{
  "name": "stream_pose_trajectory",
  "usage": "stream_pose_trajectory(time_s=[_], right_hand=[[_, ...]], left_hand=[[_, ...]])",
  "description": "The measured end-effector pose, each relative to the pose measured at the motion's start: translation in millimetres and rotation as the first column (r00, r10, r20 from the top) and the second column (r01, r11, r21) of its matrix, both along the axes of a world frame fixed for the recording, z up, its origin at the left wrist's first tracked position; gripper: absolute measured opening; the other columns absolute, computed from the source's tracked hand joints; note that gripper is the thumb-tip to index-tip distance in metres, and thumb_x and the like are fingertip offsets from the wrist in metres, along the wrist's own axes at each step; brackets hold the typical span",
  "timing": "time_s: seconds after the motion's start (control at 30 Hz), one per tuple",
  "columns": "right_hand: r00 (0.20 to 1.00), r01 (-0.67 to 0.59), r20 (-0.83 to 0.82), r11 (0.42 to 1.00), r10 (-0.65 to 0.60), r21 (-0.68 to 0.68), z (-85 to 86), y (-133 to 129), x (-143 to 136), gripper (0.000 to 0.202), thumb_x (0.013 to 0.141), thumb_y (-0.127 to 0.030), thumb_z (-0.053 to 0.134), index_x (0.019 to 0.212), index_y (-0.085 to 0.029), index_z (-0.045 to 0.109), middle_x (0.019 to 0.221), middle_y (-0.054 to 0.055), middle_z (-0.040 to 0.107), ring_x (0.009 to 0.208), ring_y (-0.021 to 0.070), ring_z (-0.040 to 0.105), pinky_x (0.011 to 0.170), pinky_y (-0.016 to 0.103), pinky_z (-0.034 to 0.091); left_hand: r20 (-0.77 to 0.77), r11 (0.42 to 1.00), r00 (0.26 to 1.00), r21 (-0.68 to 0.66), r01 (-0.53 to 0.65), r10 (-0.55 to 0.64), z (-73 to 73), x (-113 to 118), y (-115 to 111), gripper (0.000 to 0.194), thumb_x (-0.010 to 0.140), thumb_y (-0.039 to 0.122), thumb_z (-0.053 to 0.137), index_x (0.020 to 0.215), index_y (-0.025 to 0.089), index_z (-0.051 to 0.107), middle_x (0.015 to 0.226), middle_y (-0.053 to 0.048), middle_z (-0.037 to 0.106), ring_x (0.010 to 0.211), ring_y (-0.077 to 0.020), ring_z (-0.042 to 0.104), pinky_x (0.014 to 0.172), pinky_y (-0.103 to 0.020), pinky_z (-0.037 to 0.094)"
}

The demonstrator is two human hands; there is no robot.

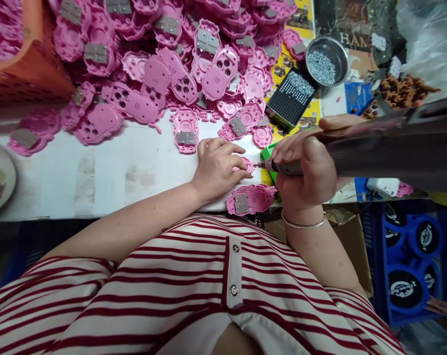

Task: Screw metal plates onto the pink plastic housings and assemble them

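My left hand [219,165] lies on the white table top and presses a small pink plastic part [248,166] down between its thumb and fingers, which cover most of it. My right hand [306,170] is wrapped round a dark power screwdriver [386,153], held nearly level from the right. Its bit meets the pink part beside my left fingertips. Just below sits a pink casing half [258,198] with a grey metal plate. Another pink casing [186,129] with a plate lies above my left hand. A bright green object [268,152] shows partly behind the screwdriver's nose.
Pink casings [156,81] are heaped at the back, next to an orange basket [34,74]. At the back right stand a metal bowl [327,61] of screws and a black perforated tray [292,98]. A blue crate [378,266] with round blue items is low right; another person's hand [443,306] shows there.
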State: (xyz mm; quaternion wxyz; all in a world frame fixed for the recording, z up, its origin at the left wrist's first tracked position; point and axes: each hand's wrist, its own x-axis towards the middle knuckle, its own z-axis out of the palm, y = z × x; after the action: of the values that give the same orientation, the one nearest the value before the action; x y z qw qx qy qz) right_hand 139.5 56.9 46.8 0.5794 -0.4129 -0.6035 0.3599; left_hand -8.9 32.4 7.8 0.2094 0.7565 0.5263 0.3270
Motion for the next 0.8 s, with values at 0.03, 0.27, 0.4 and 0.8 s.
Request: stream_pose_trajectory(time_s=[0.03,0.27,0.4,0.8], right_hand=[[0.999,0.008,-0.043,0.996,-0.004,0.086,5.8,-1.7,-1.0,0.035,0.082,-0.064,0.058,0.089,-0.031,0.052,0.07,-0.002,0.048,0.048,0.0127,0.041,0.051,0.037,0.045],[0.979,-0.107,-0.123,0.927,0.161,0.36,24.5,-9.3,-11.9,0.02,0.092,-0.035,0.056,0.075,-0.027,0.049,0.054,-0.005,0.032,0.041,0.0102,0.034,0.04,0.028,0.032],[0.995,-0.012,-0.085,0.942,0.043,0.335,23.8,-10.0,-13.0,0.023,0.089,-0.049,0.059,0.091,-0.03,0.047,0.053,-0.008,0.031,0.038,0.0101,0.031,0.037,0.028,0.033],[0.945,-0.096,-0.254,0.917,0.206,0.387,29.3,-8.0,-13.7,0.016,0.084,-0.037,0.067,0.081,-0.028,0.054,0.055,-0.008,0.038,0.037,0.0073,0.04,0.035,0.023,0.036]], left_hand=[[0.013,1.0,1.0,0.005,-0.005,0.005,0.7,0.0,-0.5,0.016,0.078,0.043,0.078,0.071,0.029,0.076,0.109,0.001,0.074,0.111,-0.0277,0.052,0.099,-0.051,0.029],[0.032,0.999,0.999,0.03,0.033,-0.034,3.5,0.3,-3.1,0.022,0.076,0.049,0.079,0.072,0.028,0.075,0.116,0.002,0.072,0.115,-0.0267,0.051,0.107,-0.05,0.024],[0.035,0.995,0.997,0.072,0.072,-0.074,2.9,-0.4,-1.8,0.02,0.076,0.049,0.079,0.075,0.03,0.076,0.115,0.003,0.072,0.114,-0.0258,0.051,0.106,-0.048,0.027],[0.127,0.998,0.99,-0.008,0.055,-0.054,3.8,0.1,-1.0,0.008,0.076,0.037,0.081,0.074,0.031,0.077,0.112,0.001,0.073,0.111,-0.0224,0.053,0.102,-0.043,0.037]])
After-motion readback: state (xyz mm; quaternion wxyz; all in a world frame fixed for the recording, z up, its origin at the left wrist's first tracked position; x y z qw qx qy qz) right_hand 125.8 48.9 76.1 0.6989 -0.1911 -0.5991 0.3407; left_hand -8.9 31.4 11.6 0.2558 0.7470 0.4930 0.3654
